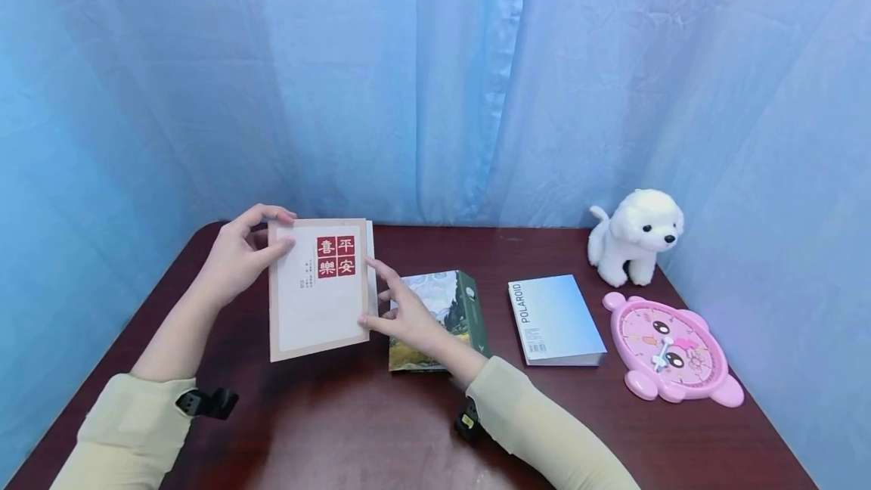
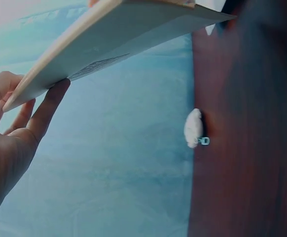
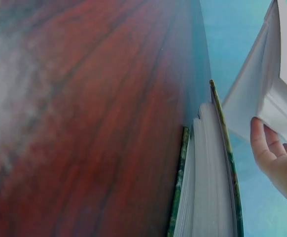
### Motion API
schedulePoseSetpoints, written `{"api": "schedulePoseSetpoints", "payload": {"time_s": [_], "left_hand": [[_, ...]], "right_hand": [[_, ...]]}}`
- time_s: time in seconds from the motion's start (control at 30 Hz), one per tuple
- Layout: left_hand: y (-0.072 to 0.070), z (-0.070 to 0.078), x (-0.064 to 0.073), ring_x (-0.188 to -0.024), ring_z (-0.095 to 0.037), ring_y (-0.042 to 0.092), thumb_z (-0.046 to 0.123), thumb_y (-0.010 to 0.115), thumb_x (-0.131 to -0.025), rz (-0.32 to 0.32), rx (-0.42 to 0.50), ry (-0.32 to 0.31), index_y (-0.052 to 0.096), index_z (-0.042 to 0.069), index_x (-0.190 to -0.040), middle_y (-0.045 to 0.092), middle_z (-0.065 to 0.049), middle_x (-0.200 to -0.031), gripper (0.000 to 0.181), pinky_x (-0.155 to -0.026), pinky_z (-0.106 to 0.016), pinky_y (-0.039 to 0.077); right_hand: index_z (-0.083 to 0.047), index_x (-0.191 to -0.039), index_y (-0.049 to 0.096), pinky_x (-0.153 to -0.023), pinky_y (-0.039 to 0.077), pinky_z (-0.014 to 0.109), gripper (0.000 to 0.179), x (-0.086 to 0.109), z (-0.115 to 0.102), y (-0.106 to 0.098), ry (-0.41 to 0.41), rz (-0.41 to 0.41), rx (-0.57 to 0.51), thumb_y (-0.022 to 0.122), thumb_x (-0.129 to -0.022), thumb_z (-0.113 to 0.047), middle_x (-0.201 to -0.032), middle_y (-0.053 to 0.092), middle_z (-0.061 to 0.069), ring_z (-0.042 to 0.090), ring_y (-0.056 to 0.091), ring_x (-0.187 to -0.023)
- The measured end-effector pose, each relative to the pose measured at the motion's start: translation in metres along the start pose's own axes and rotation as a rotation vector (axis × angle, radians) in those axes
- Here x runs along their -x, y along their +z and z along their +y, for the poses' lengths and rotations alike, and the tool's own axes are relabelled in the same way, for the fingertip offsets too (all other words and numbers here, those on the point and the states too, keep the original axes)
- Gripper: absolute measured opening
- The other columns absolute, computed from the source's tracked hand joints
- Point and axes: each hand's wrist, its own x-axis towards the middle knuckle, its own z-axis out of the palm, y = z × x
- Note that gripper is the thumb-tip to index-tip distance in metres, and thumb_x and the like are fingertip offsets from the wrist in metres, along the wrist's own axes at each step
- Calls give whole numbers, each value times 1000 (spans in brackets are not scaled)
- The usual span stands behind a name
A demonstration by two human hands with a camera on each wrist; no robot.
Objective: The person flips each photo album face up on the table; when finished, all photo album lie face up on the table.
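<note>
Both hands hold up a book with a white and tan cover and a red block of Chinese characters. Its upper left corner is gripped by the left hand, thumb on the cover and fingers around the top edge. At the opposite edge the right hand pinches the book with its thumb in front and fingers behind. In the right wrist view, covers and pages of the book spread apart above the right hand. From the left wrist view, the left hand's fingers press its underside.
A landscape-covered book lies partly behind the right forearm. To its right are a blue and white POLAROID album, a pink cartoon clock and a white plush dog. A small white fluffy thing with a clasp sits by the curtain.
</note>
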Motion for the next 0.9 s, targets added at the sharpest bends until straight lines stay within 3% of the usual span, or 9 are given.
{"api": "schedulePoseSetpoints", "payload": {"time_s": [0.17, 0.37, 0.63, 0.77, 0.9], "left_hand": [[4, -16, 2, -78, 0, 62, 20, 64, -91, 9, 23, -44, 56, 10, -119, 56, -15, -120, 31, -59, -22, 53], [6, -31, 5, -80, 2, 61, 22, 63, -92, 17, 38, -96, 57, 8, -123, 54, -17, -123, 35, -60, -21, 54], [4, -49, 3, -82, -3, 59, 21, 67, -89, 5, 16, -150, 56, 9, -127, 55, -15, -123, 42, -62, -20, 53], [3, -55, 4, -85, -7, 58, 23, 72, -85, -40, 3, -187, 54, 12, -127, 55, -16, -122, 47, -64, -21, 53], [2, -65, 4, -85, -9, 59, 24, 72, -85, -57, -3, -204, 54, 11, -124, 55, -17, -120, 45, -65, -22, 53]], "right_hand": [[-33, -143, 38, -59, 51, 24, 72, 4, -3, 0, -13, 44, 160, 75, -82, -22, -134, 42, 4, 24, 52, -86], [-28, -137, 50, -57, 49, 22, 63, 2, -4, 0, -4, 41, 182, 76, -80, -19, -138, 39, 9, 27, 53, -83], [-26, -139, 47, -64, 52, 19, 67, -8, 4, 5, -1, -4, 227, 77, -80, -17, -139, 40, 10, 15, 52, -89], [-23, -141, 45, -68, 53, 24, 70, -14, 10, 7, 8, -50, 264, 77, -79, -17, -139, 40, 10, 20, 54, -89], [-23, -141, 44, -87, 49, 33, 72, -18, 14, 6, -3, -96, 389, 79, -78, -21, -137, 43, 9, 24, 50, -109]]}}
